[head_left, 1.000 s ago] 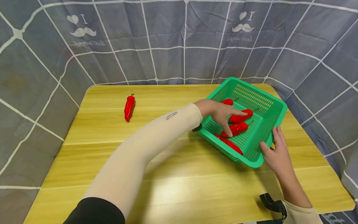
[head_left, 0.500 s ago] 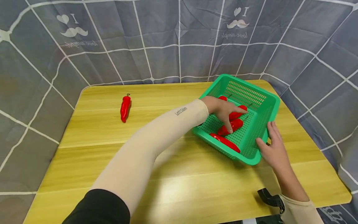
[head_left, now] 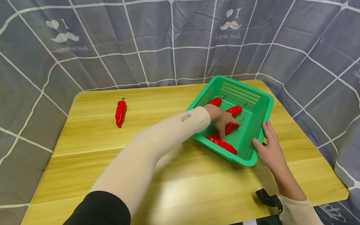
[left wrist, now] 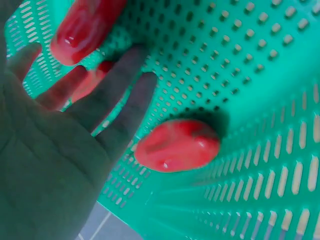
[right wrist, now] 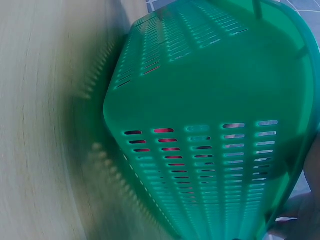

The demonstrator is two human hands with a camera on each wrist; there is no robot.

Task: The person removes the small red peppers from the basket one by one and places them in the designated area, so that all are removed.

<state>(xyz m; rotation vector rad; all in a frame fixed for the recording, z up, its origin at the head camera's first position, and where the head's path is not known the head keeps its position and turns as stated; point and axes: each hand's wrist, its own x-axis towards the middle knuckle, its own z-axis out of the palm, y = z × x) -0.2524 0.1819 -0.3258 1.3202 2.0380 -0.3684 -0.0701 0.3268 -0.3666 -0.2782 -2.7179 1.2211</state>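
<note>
In the head view, my left hand (head_left: 222, 119) reaches into a green plastic basket (head_left: 265, 107), over a red chili pepper (head_left: 232, 128). Thumb and index finger are spread apart; the left wrist view has the fingers straight, with one pepper (left wrist: 177, 146) beyond them on the basket floor. Another pepper (head_left: 222, 144) lies along the near wall, one (head_left: 234, 110) behind the hand, one (head_left: 216, 101) at the far left. My right hand (head_left: 270, 153) grips the basket's right rim, thumb on the inner side and fingers outside. The basket wall (right wrist: 225, 90) fills much of the right wrist view.
A single red chili pepper (head_left: 120, 113) lies on the wooden table (head_left: 157, 103) at the left. Grey checked cloth (head_left: 157, 34) hangs around the table's back and sides. A black strap (head_left: 267, 198) sticks out from the right wrist.
The left hand has shifted toward the near side of the basket, uncovering more of the pepper behind it. The head view has turned slightly. The right hand keeps its grip on the rim.
</note>
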